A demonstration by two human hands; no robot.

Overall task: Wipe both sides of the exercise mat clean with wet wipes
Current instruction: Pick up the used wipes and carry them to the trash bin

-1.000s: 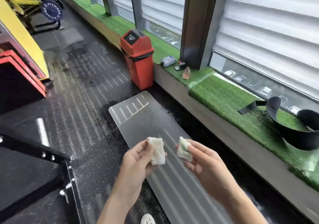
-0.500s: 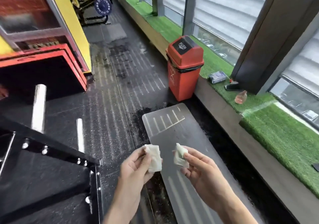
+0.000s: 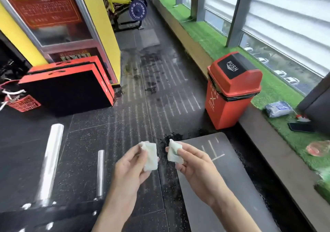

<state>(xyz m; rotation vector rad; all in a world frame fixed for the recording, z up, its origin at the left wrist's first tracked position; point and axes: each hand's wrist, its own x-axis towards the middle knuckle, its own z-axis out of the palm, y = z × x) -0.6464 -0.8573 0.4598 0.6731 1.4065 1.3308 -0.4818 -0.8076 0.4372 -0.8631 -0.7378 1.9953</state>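
Since the earlier frames the head view swings left and forward: the red bin [image 3: 230,96] shifts from upper centre to the right, and the exercise mat [image 3: 223,187] slides to the lower right, where its far end with the printed lines is in view. Both hands keep their posture. The left hand [image 3: 132,167] pinches a folded wet wipe [image 3: 150,158] between thumb and fingers; the right hand [image 3: 194,163] pinches a second wipe [image 3: 174,153] the same way. The hands are near each other but apart, and the wipes do not touch. Both are held in the air over the floor [image 3: 107,142], at the mat's far left corner, and neither touches the mat. The mat lies flat on the floor beside the grass-covered ledge [image 3: 285,142], with its far end near the bin. No wiping contact exists at this moment. The crumpled wipes and the turn toward the bin suggest disposal as the step in hand. A wipes pack [image 3: 278,108] lies on the ledge beyond the bin. Which mat sides are already clean cannot be told.
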